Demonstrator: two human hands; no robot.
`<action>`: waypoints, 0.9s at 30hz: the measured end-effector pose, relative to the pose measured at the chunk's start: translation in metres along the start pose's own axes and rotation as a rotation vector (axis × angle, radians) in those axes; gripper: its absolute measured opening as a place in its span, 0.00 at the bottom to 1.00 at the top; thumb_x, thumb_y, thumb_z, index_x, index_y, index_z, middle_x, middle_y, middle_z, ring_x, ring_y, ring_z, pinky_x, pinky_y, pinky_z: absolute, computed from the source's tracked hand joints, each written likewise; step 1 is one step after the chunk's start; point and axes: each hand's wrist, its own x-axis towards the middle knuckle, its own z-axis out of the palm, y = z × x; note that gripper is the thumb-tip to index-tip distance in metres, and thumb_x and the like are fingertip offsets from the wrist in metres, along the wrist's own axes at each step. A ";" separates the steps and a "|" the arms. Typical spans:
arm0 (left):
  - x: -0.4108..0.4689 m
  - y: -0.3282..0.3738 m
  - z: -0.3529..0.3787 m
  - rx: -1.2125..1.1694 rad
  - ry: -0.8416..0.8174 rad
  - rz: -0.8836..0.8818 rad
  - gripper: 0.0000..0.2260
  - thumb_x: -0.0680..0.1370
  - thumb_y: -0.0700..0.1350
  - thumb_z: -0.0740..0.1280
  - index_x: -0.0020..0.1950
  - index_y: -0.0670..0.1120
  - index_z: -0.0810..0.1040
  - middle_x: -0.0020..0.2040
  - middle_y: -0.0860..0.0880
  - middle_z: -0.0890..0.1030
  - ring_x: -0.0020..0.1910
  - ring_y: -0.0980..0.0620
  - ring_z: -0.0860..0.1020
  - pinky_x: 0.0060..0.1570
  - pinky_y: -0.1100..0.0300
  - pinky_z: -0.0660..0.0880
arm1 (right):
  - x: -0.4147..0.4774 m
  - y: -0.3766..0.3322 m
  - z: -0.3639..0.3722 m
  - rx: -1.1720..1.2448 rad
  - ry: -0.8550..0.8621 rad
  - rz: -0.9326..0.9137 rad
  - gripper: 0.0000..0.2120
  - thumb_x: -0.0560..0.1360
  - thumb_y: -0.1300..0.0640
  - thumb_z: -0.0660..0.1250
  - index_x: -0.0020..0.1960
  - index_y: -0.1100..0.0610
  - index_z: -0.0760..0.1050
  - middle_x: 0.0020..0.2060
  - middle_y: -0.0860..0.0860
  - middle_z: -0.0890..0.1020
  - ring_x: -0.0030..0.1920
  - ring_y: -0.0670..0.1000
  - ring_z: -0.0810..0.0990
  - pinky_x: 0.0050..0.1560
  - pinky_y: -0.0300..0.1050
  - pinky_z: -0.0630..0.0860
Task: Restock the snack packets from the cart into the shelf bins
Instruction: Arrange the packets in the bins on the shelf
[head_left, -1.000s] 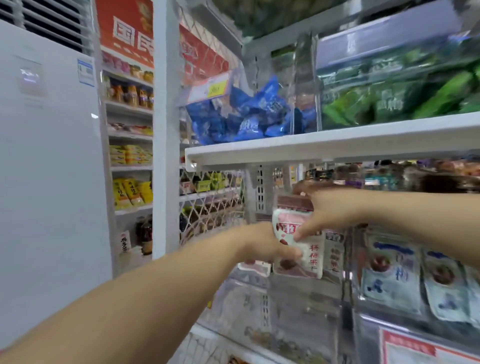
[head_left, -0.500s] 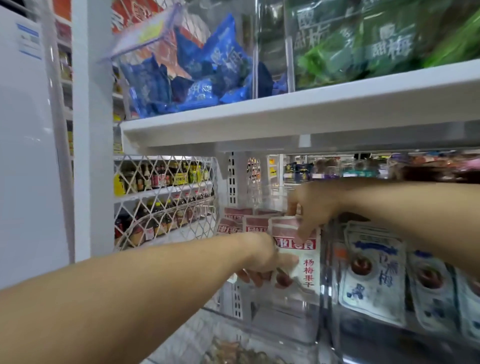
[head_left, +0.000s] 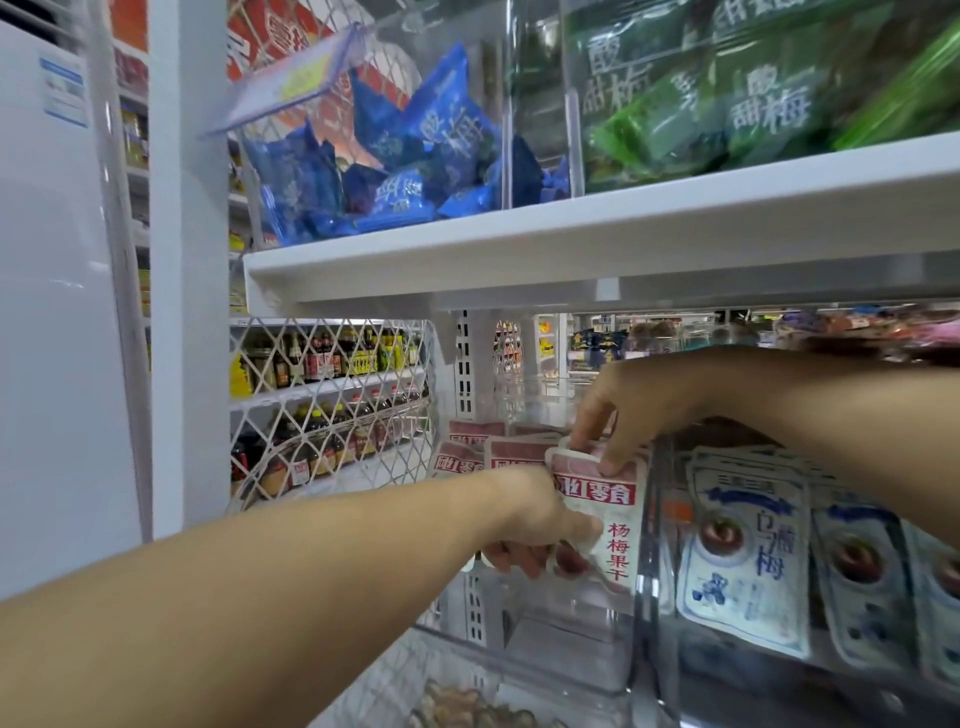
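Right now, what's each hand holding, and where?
Both hold the front red-and-white snack pouch: left hand grips its lower left edge, right hand pinches its top edge.

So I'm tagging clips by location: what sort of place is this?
Probably a grocery shop: a white shelf stacked with blue snack packets, a price tag holder, and rows of bottled sauces beyond.

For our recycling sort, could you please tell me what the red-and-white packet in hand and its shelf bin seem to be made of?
The red-and-white packet looks like thin, printed plastic film, slightly glossy, with a sealed flat rim. The shelf bin seems rigid clear plastic: see-through walls catching glare.
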 end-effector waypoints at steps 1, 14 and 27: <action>0.001 -0.001 0.000 -0.012 0.004 0.001 0.15 0.81 0.58 0.64 0.43 0.48 0.76 0.57 0.43 0.85 0.46 0.48 0.83 0.50 0.53 0.79 | 0.000 0.000 0.000 0.010 0.002 -0.001 0.15 0.71 0.52 0.76 0.57 0.43 0.83 0.58 0.43 0.82 0.56 0.46 0.79 0.61 0.49 0.77; -0.001 -0.011 -0.010 -0.052 0.011 0.020 0.20 0.80 0.61 0.64 0.49 0.44 0.82 0.47 0.46 0.85 0.40 0.49 0.81 0.41 0.58 0.75 | 0.002 0.003 0.002 0.080 0.011 0.008 0.14 0.72 0.52 0.76 0.58 0.46 0.83 0.51 0.41 0.84 0.49 0.43 0.82 0.51 0.38 0.79; -0.006 -0.004 0.001 -0.067 -0.052 -0.066 0.28 0.84 0.62 0.52 0.64 0.40 0.78 0.46 0.49 0.81 0.48 0.48 0.83 0.51 0.51 0.79 | 0.013 -0.001 0.007 -0.090 -0.015 0.143 0.13 0.74 0.53 0.74 0.53 0.60 0.83 0.52 0.56 0.85 0.45 0.51 0.78 0.53 0.48 0.79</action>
